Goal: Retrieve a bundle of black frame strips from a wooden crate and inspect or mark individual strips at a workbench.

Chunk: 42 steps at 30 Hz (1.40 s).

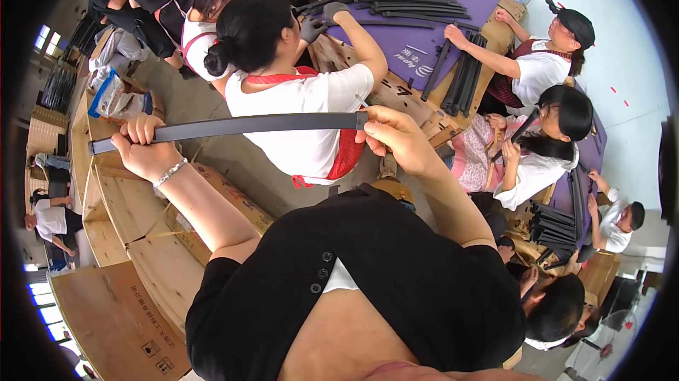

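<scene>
A long, flat dark-grey strip (262,123) stretches across in front of me, held nearly level in both hands. My left hand (147,149) is wrapped around it near its left end, with a bracelet on the wrist. My right hand (399,139) pinches the strip's squared right end between thumb and fingers. A thin, pale pointed piece (361,101) sticks up just above that end; it is too small to name, and I cannot tell whether my right hand holds it.
Ahead, a purple-covered table (385,41) carries several bundles of black strips (463,73). A co-worker in a white shirt (304,98) stands close in front; others work at right. At left are wooden crates (113,197) and a large cardboard box (117,317).
</scene>
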Each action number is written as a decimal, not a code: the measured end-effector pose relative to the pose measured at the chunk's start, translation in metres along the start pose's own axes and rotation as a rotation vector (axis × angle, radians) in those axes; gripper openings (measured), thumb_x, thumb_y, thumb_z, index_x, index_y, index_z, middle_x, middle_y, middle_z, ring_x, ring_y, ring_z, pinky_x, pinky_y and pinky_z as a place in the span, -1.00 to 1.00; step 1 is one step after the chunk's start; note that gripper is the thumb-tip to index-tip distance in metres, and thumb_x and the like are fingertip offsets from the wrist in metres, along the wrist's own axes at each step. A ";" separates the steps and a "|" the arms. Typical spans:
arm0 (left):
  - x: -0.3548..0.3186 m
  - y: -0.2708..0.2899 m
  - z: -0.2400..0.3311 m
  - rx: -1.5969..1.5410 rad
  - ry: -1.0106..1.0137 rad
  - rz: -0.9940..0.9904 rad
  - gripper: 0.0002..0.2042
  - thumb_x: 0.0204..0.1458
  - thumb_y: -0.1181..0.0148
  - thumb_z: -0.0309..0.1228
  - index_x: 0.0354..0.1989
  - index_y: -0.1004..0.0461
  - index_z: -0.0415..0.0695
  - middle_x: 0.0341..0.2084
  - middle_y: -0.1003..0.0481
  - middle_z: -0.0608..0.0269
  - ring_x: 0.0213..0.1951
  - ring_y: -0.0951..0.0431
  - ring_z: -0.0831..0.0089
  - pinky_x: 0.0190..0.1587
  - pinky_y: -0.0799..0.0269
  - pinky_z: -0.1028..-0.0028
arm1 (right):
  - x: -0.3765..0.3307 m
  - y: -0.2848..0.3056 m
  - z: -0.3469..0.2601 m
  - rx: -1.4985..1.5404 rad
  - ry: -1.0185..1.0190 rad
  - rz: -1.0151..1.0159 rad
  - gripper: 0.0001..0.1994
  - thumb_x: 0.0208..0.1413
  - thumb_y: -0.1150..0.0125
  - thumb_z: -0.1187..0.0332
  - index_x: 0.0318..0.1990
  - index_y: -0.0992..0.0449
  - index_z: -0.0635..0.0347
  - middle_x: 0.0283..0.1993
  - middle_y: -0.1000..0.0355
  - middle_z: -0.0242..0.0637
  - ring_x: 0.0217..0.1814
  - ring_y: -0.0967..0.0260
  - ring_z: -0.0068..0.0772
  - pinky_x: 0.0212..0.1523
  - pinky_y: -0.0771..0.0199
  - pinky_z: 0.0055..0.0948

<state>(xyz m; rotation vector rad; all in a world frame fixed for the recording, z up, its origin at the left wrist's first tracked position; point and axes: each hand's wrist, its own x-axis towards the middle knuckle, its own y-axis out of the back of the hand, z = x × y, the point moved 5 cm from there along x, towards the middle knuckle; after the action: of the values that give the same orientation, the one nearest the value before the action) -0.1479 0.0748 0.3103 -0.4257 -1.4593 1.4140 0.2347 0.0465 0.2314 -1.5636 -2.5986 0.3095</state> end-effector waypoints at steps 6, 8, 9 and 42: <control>-0.035 -0.044 -0.033 0.008 -0.083 0.113 -0.69 0.06 0.00 -0.16 -0.57 -0.20 -0.11 -0.74 -0.05 0.41 -0.64 -0.09 0.56 -0.56 -0.11 0.55 | 0.008 -0.001 0.009 0.072 -0.054 0.087 -0.88 0.09 0.03 0.41 -0.35 -0.37 0.27 -0.51 -0.31 -0.41 -0.60 -0.08 -0.74 -0.58 -0.06 -0.71; -0.061 -0.057 -0.095 0.303 0.135 -0.047 -0.57 0.06 0.09 -0.03 -0.71 -0.16 -0.06 -0.77 -0.07 0.41 -0.63 -0.08 0.54 -0.56 -0.05 0.51 | 0.010 -0.014 0.001 0.046 -0.048 0.057 -0.88 0.06 -0.01 0.41 -0.36 -0.39 0.29 -0.53 -0.32 -0.44 -0.60 -0.10 -0.76 -0.58 -0.07 -0.72; -0.078 -0.060 -0.121 0.223 0.323 -0.243 -0.52 0.11 0.20 -0.01 -0.76 -0.08 -0.05 -0.82 -0.01 0.42 -0.68 -0.01 0.56 -0.61 0.05 0.53 | 0.011 -0.024 -0.002 0.028 -0.048 0.003 -0.87 0.04 -0.06 0.41 -0.37 -0.41 0.31 -0.55 -0.33 -0.47 -0.60 -0.11 -0.77 -0.57 -0.08 -0.73; -0.076 -0.097 -0.095 0.294 -0.068 -0.615 -0.52 0.17 0.31 -0.06 -0.76 0.01 -0.05 -0.85 -0.03 0.41 -0.74 -0.03 0.51 -0.63 0.07 0.47 | 0.029 -0.064 -0.051 -0.601 0.561 0.298 -0.78 0.07 0.00 0.49 -0.12 -0.38 0.32 -0.70 -0.25 -0.39 -0.75 -0.15 -0.54 -0.71 -0.10 -0.58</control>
<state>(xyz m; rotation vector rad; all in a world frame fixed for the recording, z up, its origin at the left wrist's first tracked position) -0.0007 0.0394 0.3467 0.2467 -1.2580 1.1141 0.1758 0.0492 0.2946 -1.8455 -2.0997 -0.8477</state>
